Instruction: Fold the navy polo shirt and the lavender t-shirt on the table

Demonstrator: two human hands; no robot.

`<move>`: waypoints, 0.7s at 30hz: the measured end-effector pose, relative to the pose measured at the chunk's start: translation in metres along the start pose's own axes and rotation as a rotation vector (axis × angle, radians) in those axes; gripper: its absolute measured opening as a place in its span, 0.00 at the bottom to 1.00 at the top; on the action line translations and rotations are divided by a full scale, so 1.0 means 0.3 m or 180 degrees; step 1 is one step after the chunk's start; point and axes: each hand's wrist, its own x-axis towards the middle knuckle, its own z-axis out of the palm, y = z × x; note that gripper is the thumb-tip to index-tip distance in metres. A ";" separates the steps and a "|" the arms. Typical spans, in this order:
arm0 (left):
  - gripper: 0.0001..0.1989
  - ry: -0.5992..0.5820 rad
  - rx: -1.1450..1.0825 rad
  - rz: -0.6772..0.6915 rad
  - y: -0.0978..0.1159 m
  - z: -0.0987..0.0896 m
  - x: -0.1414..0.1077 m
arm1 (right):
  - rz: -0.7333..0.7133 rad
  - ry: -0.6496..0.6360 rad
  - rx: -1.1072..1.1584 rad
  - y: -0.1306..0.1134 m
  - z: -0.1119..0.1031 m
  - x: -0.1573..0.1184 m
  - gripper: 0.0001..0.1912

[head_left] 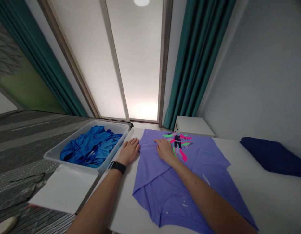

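A purple shirt (pixel 152 175) with a pink, green and black print lies spread on the white table (pixel 127 201), with creases on its left part. My left hand (pixel 129 151), with a black watch on the wrist, lies flat at the shirt's upper left edge, fingertips by the fabric. On top of the shirt, left of the print, rests my right hand (pixel 165 150), palm down with its fingers spread a little. Neither hand grips anything.
Left of the table, a clear plastic bin (pixel 51 156) holds crumpled blue clothes (pixel 92 146) above a white surface (pixel 65 188). A folded navy cloth (pixel 274 156) lies at the right. Behind the table stand a white cabinet (pixel 194 125) and teal curtains (pixel 196 61).
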 end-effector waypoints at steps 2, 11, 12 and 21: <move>0.20 0.0093 -0.0144 0.0071 0.000 0.001 0.003 | 0.0003 0.0028 0.0020 -0.001 -0.002 -0.002 0.20; 0.21 -0.0223 -0.0463 0.0569 0.071 -0.011 -0.007 | -0.0024 0.0046 0.0085 0.001 -0.009 -0.001 0.21; 0.20 -0.0211 -0.0449 0.0490 0.067 -0.015 -0.006 | -0.0032 0.0020 0.0109 0.006 -0.009 0.003 0.21; 0.22 0.0717 -0.1114 -0.0683 -0.026 -0.044 0.009 | 0.0017 0.0057 0.0354 0.052 0.006 0.025 0.21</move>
